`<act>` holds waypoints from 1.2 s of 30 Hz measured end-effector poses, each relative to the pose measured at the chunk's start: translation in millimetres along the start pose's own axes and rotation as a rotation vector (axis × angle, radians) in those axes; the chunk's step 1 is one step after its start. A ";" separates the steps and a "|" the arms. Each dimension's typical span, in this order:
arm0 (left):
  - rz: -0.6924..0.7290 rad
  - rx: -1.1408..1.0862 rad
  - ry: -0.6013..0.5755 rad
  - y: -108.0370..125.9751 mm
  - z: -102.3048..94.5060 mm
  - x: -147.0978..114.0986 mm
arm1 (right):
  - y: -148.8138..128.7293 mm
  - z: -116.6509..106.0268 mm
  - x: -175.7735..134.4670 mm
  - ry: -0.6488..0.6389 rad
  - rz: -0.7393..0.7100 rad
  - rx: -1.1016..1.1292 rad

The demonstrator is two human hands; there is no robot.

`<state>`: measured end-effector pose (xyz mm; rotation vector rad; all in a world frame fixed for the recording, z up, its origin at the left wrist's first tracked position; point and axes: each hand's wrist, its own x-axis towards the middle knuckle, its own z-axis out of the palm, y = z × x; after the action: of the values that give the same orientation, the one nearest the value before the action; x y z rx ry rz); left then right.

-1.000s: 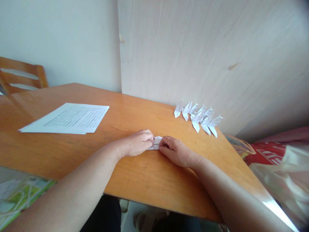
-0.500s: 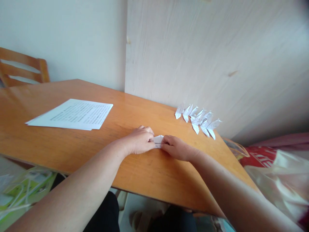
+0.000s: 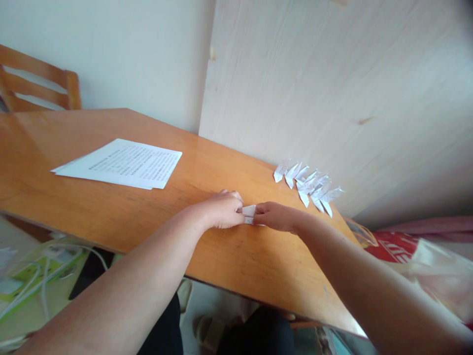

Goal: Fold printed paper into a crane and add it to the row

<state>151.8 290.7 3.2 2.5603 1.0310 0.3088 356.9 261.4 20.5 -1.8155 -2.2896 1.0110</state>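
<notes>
While both hands work close together above the near half of the tabletop [image 3: 236,261], a small folded white paper [image 3: 249,213] lies between them, its middle bare and its two ends covered. The left hand [image 3: 224,209] is curled, thumb and fingers closed on the paper's left end, knuckles uppermost. The right hand [image 3: 277,216] comes from the opposite side, its fingers bent down together over the right end; the fingertips are partly hidden, but the paper is held there too. The hands do not touch each other: the short stretch of paper fills the gap, a dark crease or edge running along it, with a narrow strip below that crease on the near side. The paper sits low, at or just above the wood; which of the two cannot be told.

Beyond the right hand, near the tabletop's far right edge, a cluster of folded paper pieces [image 3: 305,185] stands in overlapping rows, their pointed ends turned toward the person. To the left of the left hand, well apart from it, lies a stack of printed sheets [image 3: 121,165], slightly fanned.

Farther out, a pale wooden panel [image 3: 288,84] rises behind the tabletop, and a wooden chair [image 3: 39,81] stands at the far left. White cables [image 3: 45,286] lie at lower left, and a red bag [image 3: 393,246] shows at right.
</notes>
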 end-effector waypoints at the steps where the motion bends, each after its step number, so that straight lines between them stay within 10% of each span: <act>1: 0.001 0.000 -0.001 0.3 -0.2 -0.1 | 0.7 -0.9 -0.5 -0.008 -0.001 0.011; 36: -0.022 -0.019 -0.107 -5.6 -5.7 1.3 | -14.9 -2.5 2.4 -0.037 0.132 -0.047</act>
<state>147.4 296.7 6.2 2.5171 1.0113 0.1723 344.5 263.2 29.3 -2.0068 -2.2581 1.0243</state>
